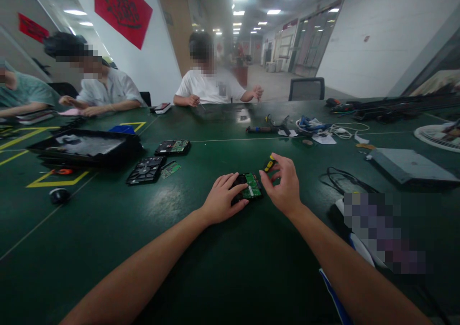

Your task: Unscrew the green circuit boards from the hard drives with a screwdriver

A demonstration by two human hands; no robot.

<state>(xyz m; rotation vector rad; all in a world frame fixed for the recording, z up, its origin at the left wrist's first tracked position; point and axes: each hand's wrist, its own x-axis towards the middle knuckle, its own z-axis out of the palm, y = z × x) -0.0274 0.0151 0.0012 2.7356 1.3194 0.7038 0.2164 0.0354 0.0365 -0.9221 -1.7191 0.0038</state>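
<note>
A hard drive (253, 186) with a green circuit board facing up lies on the dark green table in front of me. My left hand (225, 196) grips it from the left, fingers across its top and thumb along the near edge, hiding its left part. Just right of the drive, my right hand (284, 183) pinches a small yellow-and-black screwdriver (269, 164) between thumb and fingers. Its handle is tilted, and I cannot make out its tip. Further left lie another hard drive (173, 147), a black drive housing (145, 170) and a loose green circuit board (170, 169).
A black tray (89, 145) stands at the left, near a dark computer mouse (59, 196). Right of me are a grey metal box (413, 164), cables (345, 179) and a blurred-out item (381, 234). A co-worker (212, 83) sits opposite, beyond tools (266, 129); others sit left.
</note>
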